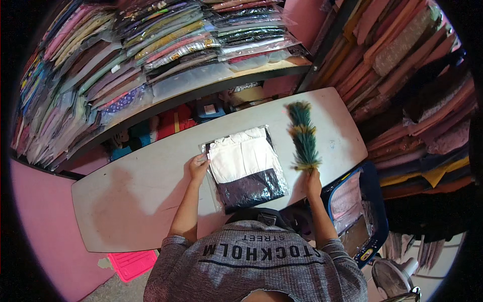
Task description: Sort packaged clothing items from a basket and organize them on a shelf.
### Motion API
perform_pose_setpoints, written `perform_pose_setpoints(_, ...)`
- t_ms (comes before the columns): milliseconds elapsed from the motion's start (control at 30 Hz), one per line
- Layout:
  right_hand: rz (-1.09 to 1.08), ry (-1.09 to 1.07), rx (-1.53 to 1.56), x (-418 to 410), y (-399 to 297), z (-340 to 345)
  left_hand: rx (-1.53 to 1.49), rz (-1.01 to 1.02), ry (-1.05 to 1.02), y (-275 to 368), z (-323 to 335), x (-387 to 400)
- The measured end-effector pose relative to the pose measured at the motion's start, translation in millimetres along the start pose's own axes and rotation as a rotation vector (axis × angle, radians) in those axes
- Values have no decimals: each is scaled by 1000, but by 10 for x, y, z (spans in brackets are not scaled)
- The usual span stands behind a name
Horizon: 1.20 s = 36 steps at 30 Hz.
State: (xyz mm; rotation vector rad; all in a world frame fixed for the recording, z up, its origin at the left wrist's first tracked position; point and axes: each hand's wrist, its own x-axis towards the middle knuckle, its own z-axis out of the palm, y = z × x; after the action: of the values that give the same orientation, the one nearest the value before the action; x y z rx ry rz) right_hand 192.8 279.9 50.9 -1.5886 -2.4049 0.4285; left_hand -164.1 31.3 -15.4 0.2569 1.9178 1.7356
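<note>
A folded white and dark garment in a clear plastic bag (245,166) lies on a pale table (158,200) in front of me. My left hand (199,167) pinches the bag's upper left edge between thumb and fingers. To the right of the bag, my right hand (313,183) grips the lower end of a fluffy green duster with yellowish bands (303,137). The duster points away from me over the table, apart from the bag. Its handle is mostly hidden in my fist.
Beyond the table, a shelf (234,79) bears stacks of bagged fabrics (177,41). More folded cloth (400,87) is piled at the right. A blue basket (378,211) with bagged items stands by the table's right side. A pink plastic object (133,264) lies below the near left edge.
</note>
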Motion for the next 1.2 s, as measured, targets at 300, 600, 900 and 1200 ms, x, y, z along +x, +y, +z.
perform_pose_setpoints(300, -519, -554, -116, -1039, -635, -59, 263, 160, 83, -289, -311, 169)
perform_pose_setpoints(600, 134, -96, -122, -473, -9, -126, -3, -219, -58, 237, 114, 15)
perform_pose_setpoints(900, 125, 111, 654, -1023, -612, 494, -402, -157, -268, 261, 158, -134)
perform_pose_setpoints(1200, 909, -568, 1818, -851, -834, 595, -530, -156, -171, 549, 392, -489)
